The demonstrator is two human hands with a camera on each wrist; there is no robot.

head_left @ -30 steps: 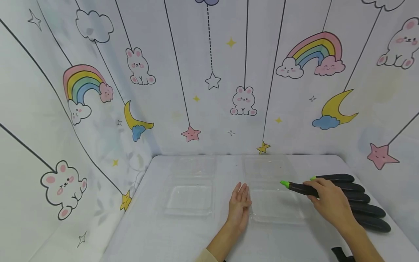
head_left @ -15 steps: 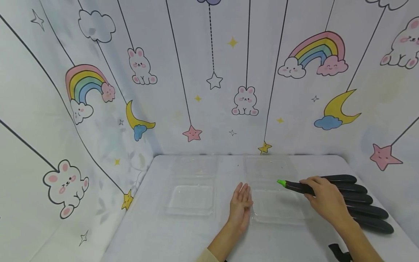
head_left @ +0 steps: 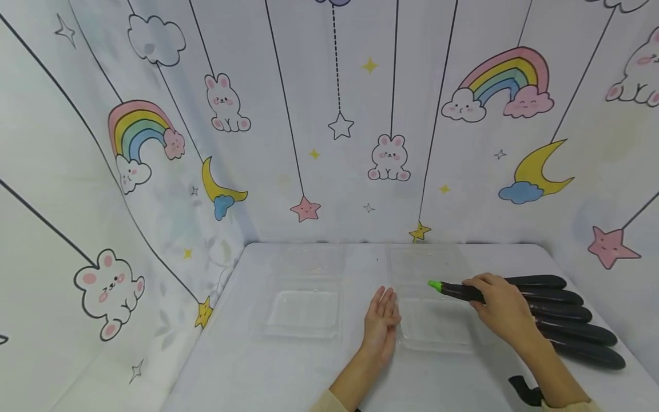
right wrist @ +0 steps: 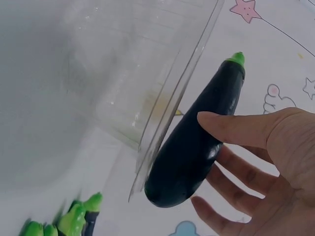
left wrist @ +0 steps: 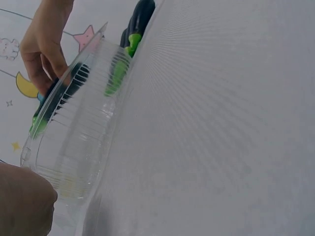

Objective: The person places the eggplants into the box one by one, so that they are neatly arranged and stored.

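My right hand (head_left: 501,303) grips a dark eggplant (head_left: 460,291) with a green stem end, thumb on one side and fingers on the other. It is held above the right clear plastic box (head_left: 437,329), stem pointing left. In the right wrist view the eggplant (right wrist: 197,132) is beside the box's rim (right wrist: 170,105). My left hand (head_left: 380,326) rests its straight fingers against the left side of that box. Only a blurred part of the left hand (left wrist: 24,199) shows in the left wrist view.
Several more eggplants (head_left: 574,330) lie in a row at the table's right side. Another clear plastic box (head_left: 305,315) stands to the left, with its lid (head_left: 311,260) folded back. A printed cloth wall (head_left: 350,183) rises behind the white table (head_left: 257,377).
My right hand has carried the eggplant a little to the left, further over the right box. The left hand stays at the box's side. The head view has shifted slightly.
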